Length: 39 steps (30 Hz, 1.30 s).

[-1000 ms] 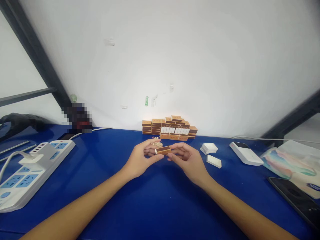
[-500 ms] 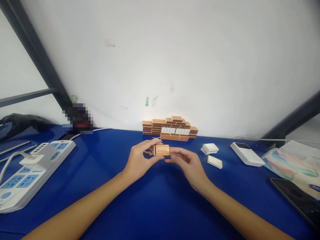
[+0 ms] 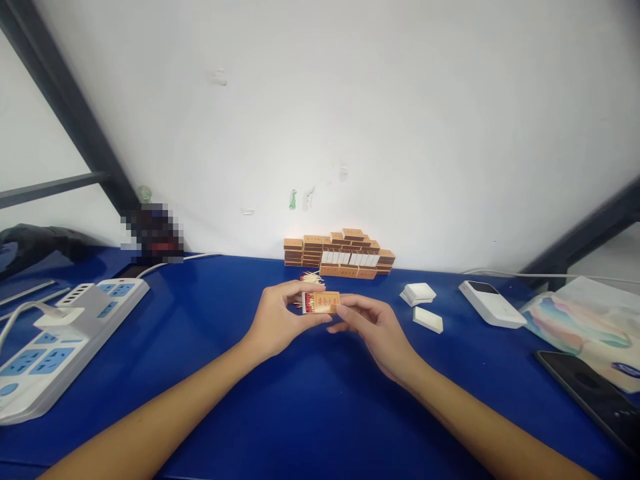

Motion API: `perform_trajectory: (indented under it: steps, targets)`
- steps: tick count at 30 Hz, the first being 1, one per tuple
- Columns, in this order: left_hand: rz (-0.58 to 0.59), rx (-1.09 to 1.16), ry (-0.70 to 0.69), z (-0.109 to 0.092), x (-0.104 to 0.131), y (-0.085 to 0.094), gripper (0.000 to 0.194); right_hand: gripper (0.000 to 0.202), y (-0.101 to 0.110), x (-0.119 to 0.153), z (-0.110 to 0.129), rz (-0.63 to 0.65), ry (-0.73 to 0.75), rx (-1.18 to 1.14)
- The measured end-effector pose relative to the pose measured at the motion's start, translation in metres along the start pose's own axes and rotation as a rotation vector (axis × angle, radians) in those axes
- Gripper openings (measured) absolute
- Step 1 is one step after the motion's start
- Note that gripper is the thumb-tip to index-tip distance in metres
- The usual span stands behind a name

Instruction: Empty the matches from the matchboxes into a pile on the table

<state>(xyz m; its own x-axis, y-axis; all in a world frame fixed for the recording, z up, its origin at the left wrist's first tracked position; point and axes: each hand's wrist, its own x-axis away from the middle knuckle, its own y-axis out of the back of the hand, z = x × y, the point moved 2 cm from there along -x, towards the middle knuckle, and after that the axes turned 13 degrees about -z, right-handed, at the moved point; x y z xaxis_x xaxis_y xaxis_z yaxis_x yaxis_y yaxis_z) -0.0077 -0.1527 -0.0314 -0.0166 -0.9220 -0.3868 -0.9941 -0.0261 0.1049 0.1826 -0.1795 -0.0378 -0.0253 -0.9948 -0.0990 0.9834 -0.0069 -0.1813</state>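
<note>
An orange matchbox (image 3: 327, 303) is held between my two hands above the blue table, its tray partly out on the left and red-tipped matches showing in it. My left hand (image 3: 280, 313) grips the box's left end between thumb and fingers. At the right end, my right hand (image 3: 375, 327) pinches the sleeve with its thumb in front. Loose matches (image 3: 313, 277) lie in a pile just behind the box, partly hidden by it and my left fingers. Further back, many matchboxes (image 3: 347, 272) are stacked against the wall, with several white ones in the middle.
White boxes (image 3: 428, 320) lie right of my hands. Beyond them are a white power bank (image 3: 491, 305), a colourful packet (image 3: 585, 327) and a dark phone (image 3: 585, 393). A power strip (image 3: 65, 353) with a white cable occupies the left side of the blue table (image 3: 300, 413).
The matchbox's tray now sticks out further on the left, showing more matches. My right thumb has moved onto the box's right end. The view has shifted slightly.
</note>
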Motion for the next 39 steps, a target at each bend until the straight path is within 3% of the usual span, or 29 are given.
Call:
perform_trajectory:
  steps: [5, 9, 13, 19, 22, 25, 28, 30, 33, 39]
  targets:
    - [0.049, 0.035, 0.061, 0.004, -0.001, 0.000, 0.054, 0.028, -0.001, -0.001, -0.001, 0.022, -0.045, 0.022]
    - [0.122, -0.081, -0.001, -0.001, -0.004, 0.002, 0.060, 0.028, 0.002, -0.003, -0.001, -0.034, -0.093, 0.023]
    - [0.195, -0.132, -0.045, -0.005, -0.002, 0.003, 0.052, 0.029, 0.004, -0.004, 0.000, -0.011, -0.155, 0.011]
    - [0.181, -0.102, -0.026, -0.004, -0.001, 0.002, 0.052, 0.026, 0.011, -0.008, 0.005, -0.015, -0.218, 0.012]
    - [0.110, -0.099, -0.030, -0.005, -0.008, 0.008, 0.054, 0.021, 0.036, -0.018, 0.012, -0.151, -0.234, 0.022]
    - [0.061, -0.081, 0.024, -0.006, -0.016, 0.015, 0.057, 0.014, 0.083, -0.035, 0.026, -0.325, -0.243, 0.119]
    - [0.066, -0.085, 0.072, -0.001, -0.021, 0.017, 0.057, 0.005, 0.136, -0.058, 0.046, -0.590, -0.148, 0.239]
    - [0.076, -0.114, 0.085, 0.005, -0.022, 0.015, 0.056, 0.006, 0.158, -0.076, 0.055, -0.668, -0.103, 0.332]
    - [0.071, -0.179, 0.078, 0.013, -0.021, 0.012, 0.057, 0.012, 0.167, -0.103, 0.060, -0.692, -0.072, 0.468]
    - [0.004, -0.241, 0.023, 0.015, -0.024, 0.018, 0.050, 0.024, 0.144, -0.142, 0.046, -0.654, -0.057, 0.683]
